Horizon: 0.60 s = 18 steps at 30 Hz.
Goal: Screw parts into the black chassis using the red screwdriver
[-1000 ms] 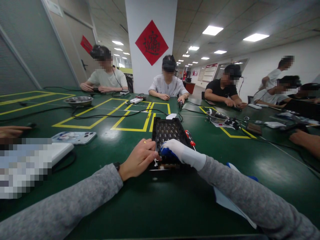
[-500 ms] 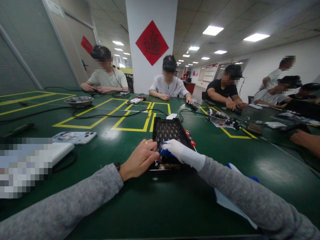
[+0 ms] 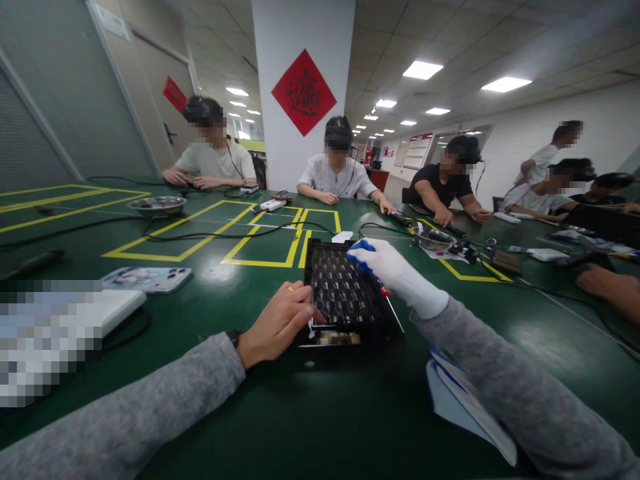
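A black case (image 3: 340, 288) with rows of small shiny slots lies lengthwise in front of me, a brown strip showing at its near end. My bare left hand (image 3: 285, 319) is closed over the case's near left edge, its index finger touching the slotted face. Above the far right side of the case is my right hand (image 3: 383, 263), in a white glove with blue fingertips. Its fingers are pinched together; whatever is between them is hidden. Beside the case, mostly behind the right hand, shows a red screwdriver handle (image 3: 385, 292).
A blue-and-white glove (image 3: 465, 403) lies under my right forearm. To the left are a phone (image 3: 150, 279) and a white box (image 3: 120, 310). Metal bowls (image 3: 159, 205), cables and several seated people line the far side of the green table (image 3: 240, 413).
My right hand has risen from the near part of the case to its far right side, uncovering the slots. My left hand has stayed at the near left edge.
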Motion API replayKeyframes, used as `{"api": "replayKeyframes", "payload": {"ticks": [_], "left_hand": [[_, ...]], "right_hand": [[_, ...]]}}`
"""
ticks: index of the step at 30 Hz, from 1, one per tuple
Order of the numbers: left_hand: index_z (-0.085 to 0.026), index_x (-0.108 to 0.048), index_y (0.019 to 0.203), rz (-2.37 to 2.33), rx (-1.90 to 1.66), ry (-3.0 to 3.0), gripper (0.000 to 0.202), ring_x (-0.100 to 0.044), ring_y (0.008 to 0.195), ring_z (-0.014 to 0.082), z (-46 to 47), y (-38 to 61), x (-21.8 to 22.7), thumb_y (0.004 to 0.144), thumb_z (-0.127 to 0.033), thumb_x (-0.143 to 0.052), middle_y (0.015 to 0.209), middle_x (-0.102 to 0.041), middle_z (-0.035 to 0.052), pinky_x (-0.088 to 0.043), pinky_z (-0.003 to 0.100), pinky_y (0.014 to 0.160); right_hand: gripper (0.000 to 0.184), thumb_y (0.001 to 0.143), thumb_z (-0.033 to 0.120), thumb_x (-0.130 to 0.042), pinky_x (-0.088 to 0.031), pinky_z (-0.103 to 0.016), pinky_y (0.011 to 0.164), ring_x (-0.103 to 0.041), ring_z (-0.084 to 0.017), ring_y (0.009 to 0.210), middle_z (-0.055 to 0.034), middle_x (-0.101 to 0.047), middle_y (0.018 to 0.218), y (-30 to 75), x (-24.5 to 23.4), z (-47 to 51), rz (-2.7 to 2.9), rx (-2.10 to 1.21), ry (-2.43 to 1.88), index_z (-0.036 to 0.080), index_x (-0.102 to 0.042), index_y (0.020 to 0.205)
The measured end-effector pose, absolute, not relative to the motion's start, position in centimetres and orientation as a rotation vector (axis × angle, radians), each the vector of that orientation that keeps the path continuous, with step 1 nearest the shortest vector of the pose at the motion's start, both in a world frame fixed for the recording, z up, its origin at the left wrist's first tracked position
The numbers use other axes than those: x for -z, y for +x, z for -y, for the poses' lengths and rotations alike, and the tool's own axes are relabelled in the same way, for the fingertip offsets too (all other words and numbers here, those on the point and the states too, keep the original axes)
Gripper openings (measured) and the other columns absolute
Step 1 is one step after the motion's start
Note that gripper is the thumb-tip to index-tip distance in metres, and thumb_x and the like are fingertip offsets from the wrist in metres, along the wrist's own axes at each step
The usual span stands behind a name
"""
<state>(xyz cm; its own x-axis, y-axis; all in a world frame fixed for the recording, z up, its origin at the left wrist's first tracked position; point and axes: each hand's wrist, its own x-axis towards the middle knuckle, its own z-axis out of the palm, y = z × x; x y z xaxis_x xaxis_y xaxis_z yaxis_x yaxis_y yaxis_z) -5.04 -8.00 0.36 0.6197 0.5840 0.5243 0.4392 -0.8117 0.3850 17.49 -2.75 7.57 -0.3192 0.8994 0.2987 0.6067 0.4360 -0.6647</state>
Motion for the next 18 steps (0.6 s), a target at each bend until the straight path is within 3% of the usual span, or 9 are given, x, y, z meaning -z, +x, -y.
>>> {"api": "replayKeyframes", "payload": {"ticks": [3, 6, 11, 16, 18], "left_hand": [[-0.02, -0.067, 0.091, -0.824, -0.942, 2.635, 0.051, -0.04, 0.078, 0.0174, 8.1, -5.0, -0.4, 0.093, -0.035, -0.019, 0.078, -0.047, 0.004, -0.03, 0.035, 0.076], [-0.021, -0.067, 0.092, -0.817, -0.91, 2.643, 0.048, -0.041, 0.079, 0.0172, 8.1, -5.0, -0.5, 0.093, -0.035, -0.02, 0.079, -0.047, 0.0036, -0.029, 0.036, 0.076], [-0.022, -0.066, 0.094, -0.776, -0.906, 2.65, 0.05, -0.041, 0.081, 0.0178, 8.1, -4.9, -0.5, 0.093, -0.037, -0.019, 0.08, -0.048, 0.0041, -0.03, 0.036, 0.077], [-0.021, -0.063, 0.1, -0.914, -1.021, 2.545, 0.042, -0.043, 0.086, 0.0178, 8.0, -4.6, -0.7, 0.093, -0.035, -0.024, 0.087, -0.051, 0.0046, -0.032, 0.036, 0.081], [-0.021, -0.061, 0.099, -0.957, -1.048, 2.464, 0.037, -0.044, 0.088, 0.0172, 7.9, -4.4, -0.8, 0.093, -0.033, -0.028, 0.091, -0.054, 0.0041, -0.033, 0.036, 0.083]], "right_hand": [[0.038, 0.078, 0.045, -0.045, -0.039, -0.034, 0.077, -0.055, -0.024, 0.09, -0.0128, -0.062, 0.098, 20.2, -8.3, 1.7, 2.114, 0.008, -1.825, 0.015, -0.059, 0.095], [0.048, 0.067, 0.052, -0.055, -0.04, -0.038, 0.076, -0.055, -0.03, 0.095, -0.0174, -0.06, 0.106, 22.1, -7.3, 0.5, 2.239, -0.085, -2.25, 0.014, -0.062, 0.095], [0.043, 0.061, 0.05, -0.061, -0.043, -0.034, 0.067, -0.061, -0.026, 0.081, -0.0141, -0.065, 0.091, 23.3, -4.3, -1.1, 2.237, -0.327, -2.287, 0.013, -0.066, 0.084], [0.038, 0.072, 0.045, -0.054, -0.043, -0.033, 0.065, -0.061, -0.025, 0.076, -0.0164, -0.064, 0.081, 23.7, -5.6, -1.4, 2.067, -0.344, -2.161, 0.009, -0.065, 0.077], [0.043, 0.08, 0.047, -0.043, -0.043, -0.031, 0.063, -0.06, -0.021, 0.071, -0.0153, -0.063, 0.079, 23.5, -7.7, -1.1, 1.974, -0.331, -2.033, 0.008, -0.062, 0.084]]}}
